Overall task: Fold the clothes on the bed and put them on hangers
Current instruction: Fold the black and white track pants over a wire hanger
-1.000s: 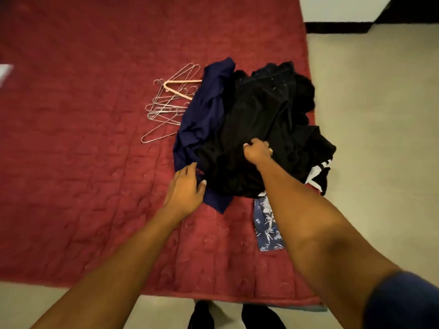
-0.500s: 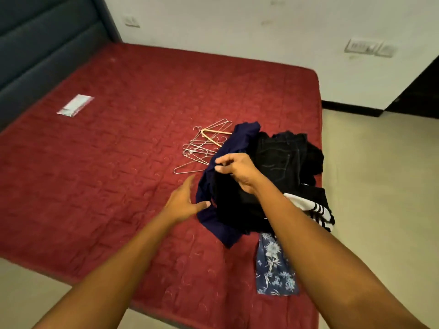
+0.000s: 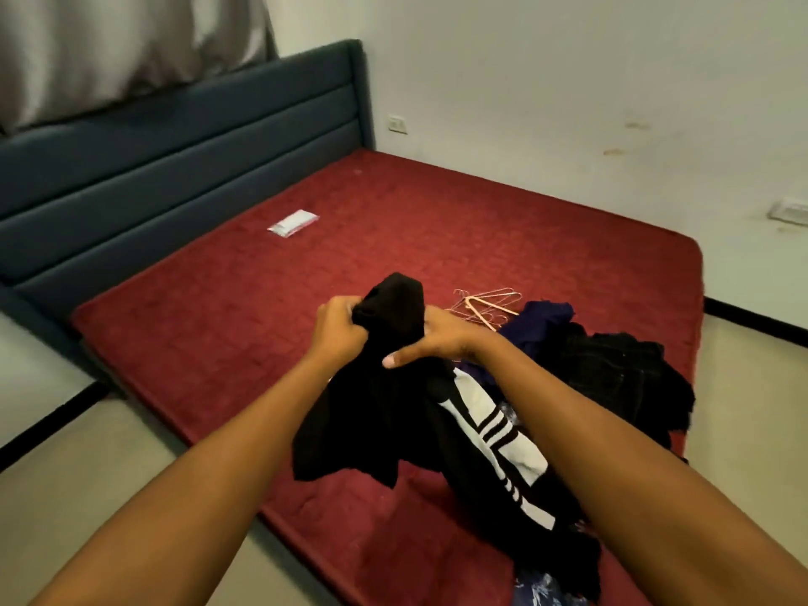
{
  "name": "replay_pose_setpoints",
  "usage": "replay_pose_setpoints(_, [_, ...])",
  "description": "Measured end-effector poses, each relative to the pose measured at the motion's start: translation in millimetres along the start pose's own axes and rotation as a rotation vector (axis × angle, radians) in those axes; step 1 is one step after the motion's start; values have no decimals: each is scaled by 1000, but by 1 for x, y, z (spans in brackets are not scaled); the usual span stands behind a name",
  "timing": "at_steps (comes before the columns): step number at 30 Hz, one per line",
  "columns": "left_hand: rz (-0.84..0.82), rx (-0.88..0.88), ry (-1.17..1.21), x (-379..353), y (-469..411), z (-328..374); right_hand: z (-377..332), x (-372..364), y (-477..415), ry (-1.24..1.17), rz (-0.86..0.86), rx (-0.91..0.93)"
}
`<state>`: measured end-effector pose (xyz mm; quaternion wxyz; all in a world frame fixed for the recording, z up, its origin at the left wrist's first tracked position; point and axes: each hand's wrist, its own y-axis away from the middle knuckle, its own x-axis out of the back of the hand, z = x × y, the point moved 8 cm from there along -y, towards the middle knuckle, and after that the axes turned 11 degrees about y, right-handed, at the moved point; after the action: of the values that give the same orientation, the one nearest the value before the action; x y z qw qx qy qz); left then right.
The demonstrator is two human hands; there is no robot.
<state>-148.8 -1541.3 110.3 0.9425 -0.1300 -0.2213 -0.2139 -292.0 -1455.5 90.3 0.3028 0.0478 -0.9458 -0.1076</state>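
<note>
Black garment (image 3: pixel 384 413) hangs above the near edge of the red bed (image 3: pixel 218 325). I see the left hand (image 3: pixel 339 332) and right hand (image 3: pixel 437 338) both gripping its bunched top. Wire hangers (image 3: pixel 489 306) and the clothes pile (image 3: pixel 612 369) lie on the bed.

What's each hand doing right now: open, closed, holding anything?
Left hand: closed, gripping the bunched top of the black garment.
Right hand: closed, gripping the same black garment just beside the left.
</note>
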Motion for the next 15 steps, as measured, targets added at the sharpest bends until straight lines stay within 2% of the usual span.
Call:
replay_pose_setpoints(3, [76,45,136,48,4,-7,-43,-19,-32,128,194,32])
replay_pose_setpoints(5, [135,75,360,93,10,-19,-73,-24,-56,133,278,71])
replay_pose_setpoints(7, [212,147,590,135,20,-44,-91,-27,-79,55,290,83])
replay_pose_setpoints(10, [251,351,633,188,38,-104,-130,-34,-109,-160,245,116])
replay_pose_setpoints(13, [95,479,625,203,43,-151,-171,-39,-141,-492,199,144])
replay_pose_setpoints(15, [62,505,696,214,39,-162,-191,-48,-171,-697,170,126])
